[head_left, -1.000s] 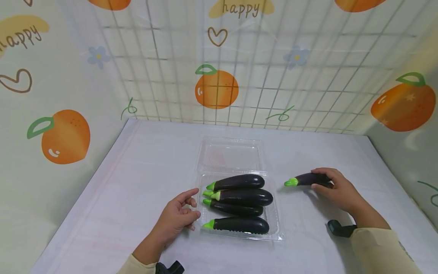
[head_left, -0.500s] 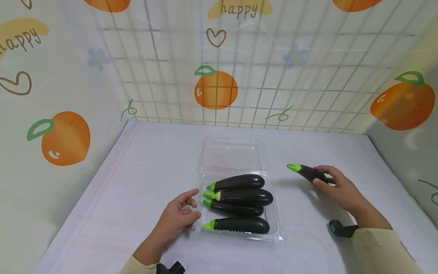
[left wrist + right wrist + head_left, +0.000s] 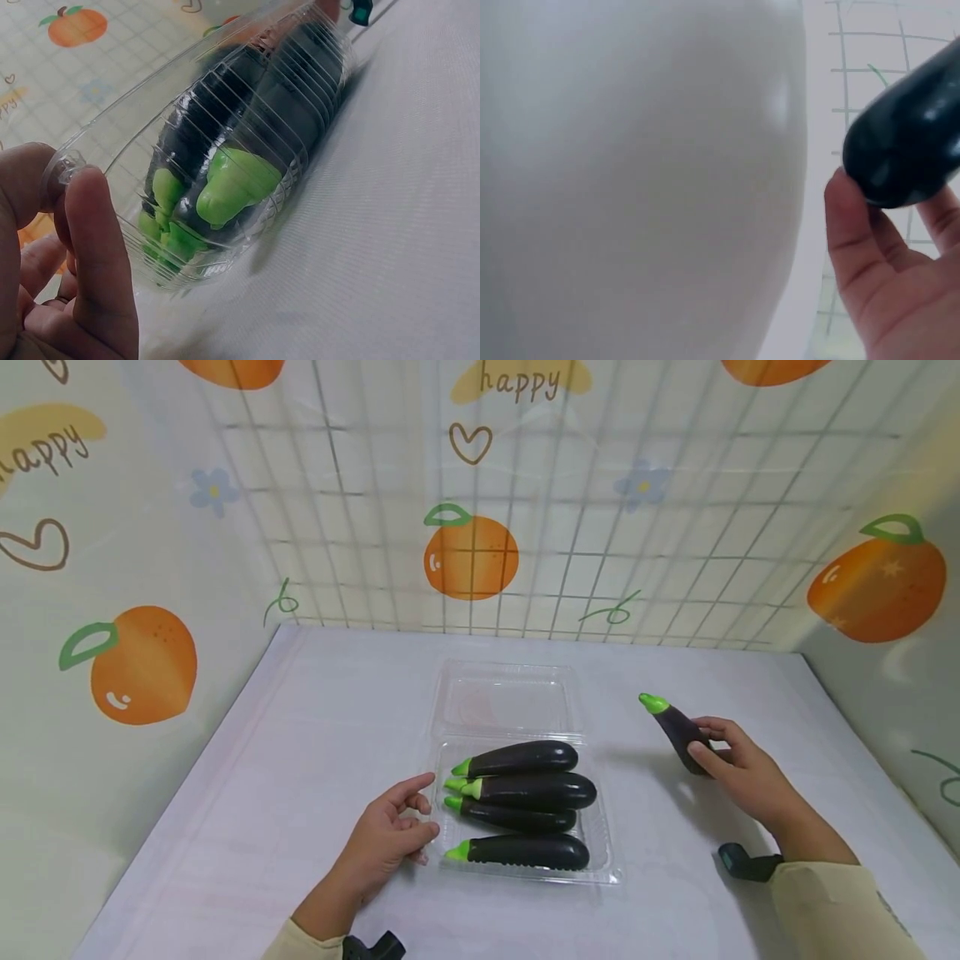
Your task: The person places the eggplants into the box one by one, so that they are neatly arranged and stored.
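My right hand [image 3: 738,768] grips a dark eggplant [image 3: 677,727] by its rounded end, tilted above the table with its green stem end pointing up and away. In the right wrist view, the thumb and fingers press on the glossy round end of that eggplant [image 3: 907,135]. At the left rim of a clear plastic clamshell box [image 3: 603,860] is my left hand [image 3: 390,835], index fingertip and thumb set apart along the edge. In the left wrist view, the left thumb [image 3: 97,247] stands right at the box rim. Several eggplants [image 3: 532,792] lie inside, stems leftward.
The box's clear lid [image 3: 510,697] lies folded back behind it. A white cloth covers the table [image 3: 337,693]. Behind stands a wire grid [image 3: 570,568] under a sheet printed with oranges; similar printed sheets line both sides.
My right hand has lifted the eggplant off the table and tipped it from nearly flat to steeply slanted, stem end up. The left hand and the box have stayed put.
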